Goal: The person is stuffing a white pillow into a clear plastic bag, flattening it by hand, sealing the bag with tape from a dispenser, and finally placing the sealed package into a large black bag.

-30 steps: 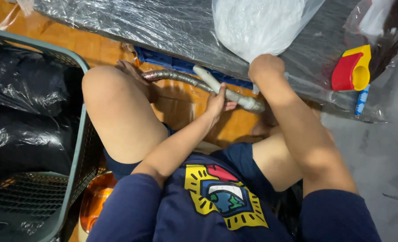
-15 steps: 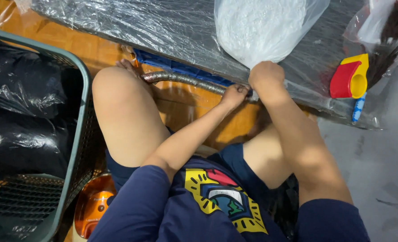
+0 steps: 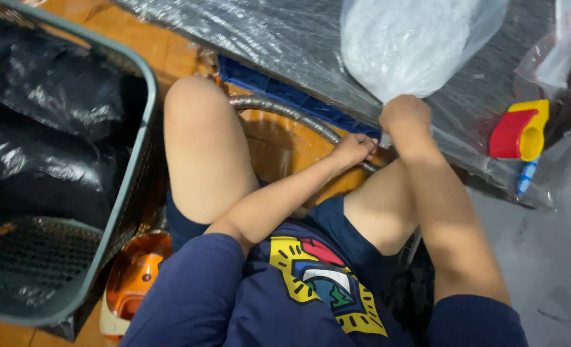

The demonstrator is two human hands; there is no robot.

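the grey ribbed hose [image 3: 279, 110] curves across the orange floor [image 3: 138, 45] in front of you, starting just beside your left knee and running down to the right until it disappears under your hands. your left hand [image 3: 354, 148] has its fingers curled shut around the hose near its lower end. your right hand [image 3: 404, 117] sits just beside it, closed into a fist at the edge of the clear plastic sheet [image 3: 285, 45]; what it grips is hidden, so you cannot tell what it holds. a blue strip [image 3: 285, 93] lies just behind the hose, under the sheet's edge. above your right hand rests a white plastic bag [image 3: 414, 42]. a red and yellow part [image 3: 522, 130] lies well off to the right. a grey-green basket [image 3: 125, 193] with black plastic inside stands at your left, and an orange vacuum cleaner [image 3: 134, 276] sits below it by your thigh.
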